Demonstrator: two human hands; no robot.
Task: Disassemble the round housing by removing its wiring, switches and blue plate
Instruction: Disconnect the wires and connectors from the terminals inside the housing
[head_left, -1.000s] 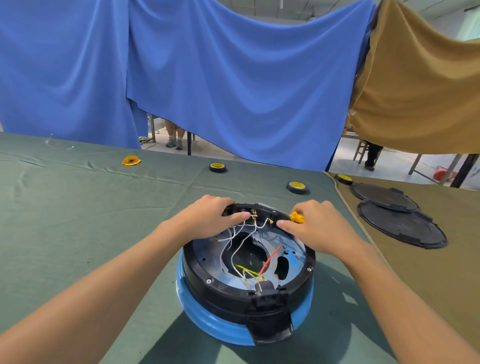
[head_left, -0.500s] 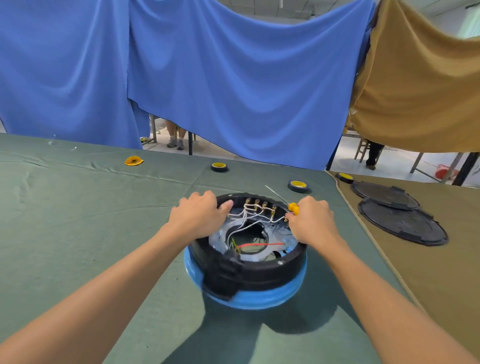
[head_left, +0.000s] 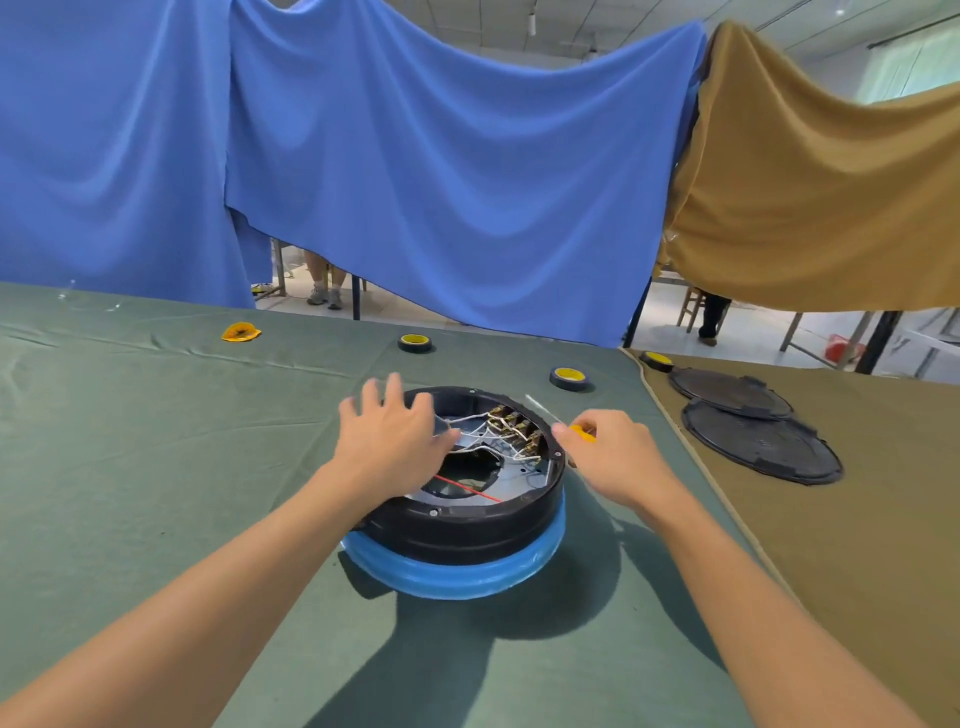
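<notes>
left hand (head_left: 387, 447) over housing (head_left: 467, 514) rim, fingers spread

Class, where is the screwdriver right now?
In the head view, the yellow-handled screwdriver is held by the right hand, beside the right rim of the round housing.

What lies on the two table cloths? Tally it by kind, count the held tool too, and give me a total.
tape rolls: 3
black round lids: 2
round housing: 1
screwdriver: 1
yellow crumpled scrap: 1
Total: 8
</notes>
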